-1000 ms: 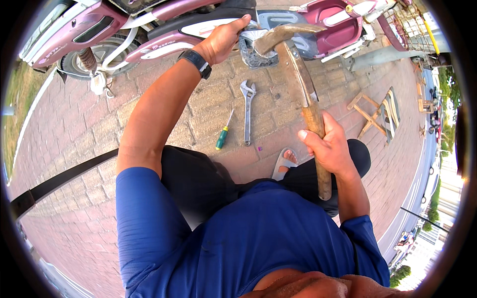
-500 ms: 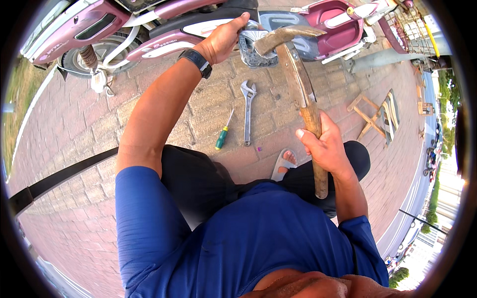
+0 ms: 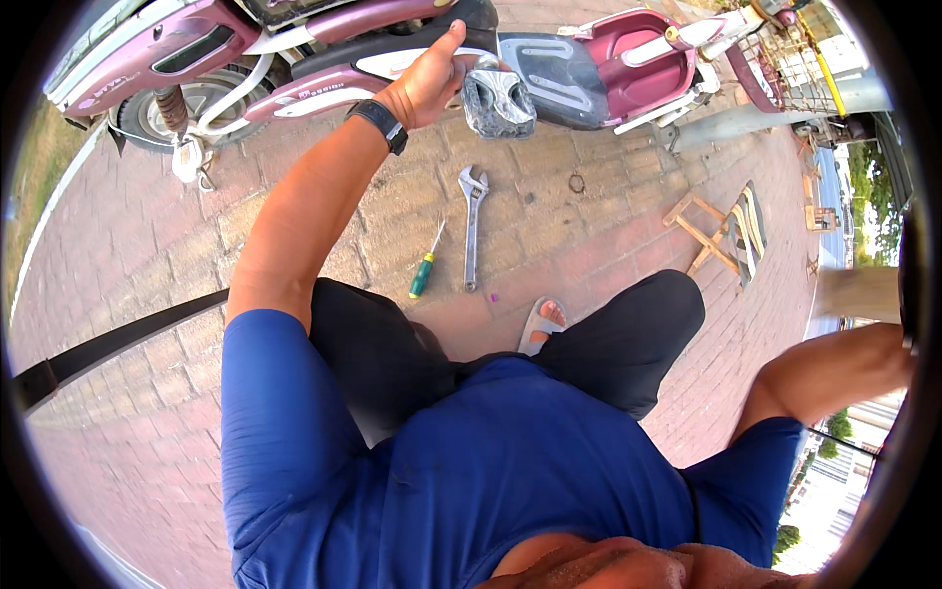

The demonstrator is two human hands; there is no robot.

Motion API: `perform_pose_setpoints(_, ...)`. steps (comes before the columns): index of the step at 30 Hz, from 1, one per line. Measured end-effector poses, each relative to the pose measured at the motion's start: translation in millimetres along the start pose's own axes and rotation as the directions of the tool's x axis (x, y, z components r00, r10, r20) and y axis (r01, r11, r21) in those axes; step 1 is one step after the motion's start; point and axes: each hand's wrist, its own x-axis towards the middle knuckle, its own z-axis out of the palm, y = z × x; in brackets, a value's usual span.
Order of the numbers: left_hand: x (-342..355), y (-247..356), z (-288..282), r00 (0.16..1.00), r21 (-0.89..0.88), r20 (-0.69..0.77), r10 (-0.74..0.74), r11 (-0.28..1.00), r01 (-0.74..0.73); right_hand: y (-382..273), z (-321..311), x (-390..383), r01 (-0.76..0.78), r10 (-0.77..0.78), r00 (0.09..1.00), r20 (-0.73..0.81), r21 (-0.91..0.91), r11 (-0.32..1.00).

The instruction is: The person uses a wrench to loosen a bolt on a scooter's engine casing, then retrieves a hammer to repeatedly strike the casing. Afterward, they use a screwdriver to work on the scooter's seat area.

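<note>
From afar I trace, left to right: the pink-and-white scooter (image 3: 324, 93), smooth-panelled, cropped along the top, beyond the left hand (image 3: 427, 83), whose thumb is raised and whose fingers curl onto the upper left of a grey block (image 3: 498, 103), their tips hidden from me; nearer the wearer than this grip, a green-handled screwdriver (image 3: 422, 277), its thin shaft pointing away, and a steel adjustable wrench (image 3: 472, 231), long axis nearly parallel, head outward; just right of the grip, the block, glossy, squarish and waisted, its long axis hard to make out; far right, a blurred wooden bar (image 3: 859, 292) lying crosswise above the right forearm (image 3: 834, 371). The right hand is lost at the dark rim; its closure I cannot tell.
</note>
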Motion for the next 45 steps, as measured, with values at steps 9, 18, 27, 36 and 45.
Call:
perform_pose_setpoints(9, 4, 1, -10, 0.996, -0.03, -0.065, 0.066, 0.997, -0.068, 135, 141, -160, -0.925, 0.853, 0.288, 0.434, -0.105, 0.366)
perform_pose_setpoints(18, -21, 2, -11, 0.995, 0.114, 0.062, 0.079, 0.99, -0.086, 141, 80, -139, -0.762, 0.773, 0.632, 0.055, 0.226, 0.607)
perform_pose_setpoints(27, -5, -6, 19, 0.98, 0.236, -0.16, 0.122, 0.968, -0.082, 137, 124, -137, -0.726, 0.659, 0.654, 0.372, 0.064, 0.685)
perform_pose_setpoints(36, -3, -6, 9, 0.987, 0.263, -0.158, 0.009, 0.964, 0.034, 135, 133, -139, -0.703, 0.64, 0.648, 0.414, 0.002, 0.711)
perform_pose_setpoints(45, 5, -4, 11, 0.966, 0.171, -0.248, 0.074, 0.985, -0.032, 120, 144, -119, -0.68, 0.663, 0.595, 0.455, -0.155, 0.716)
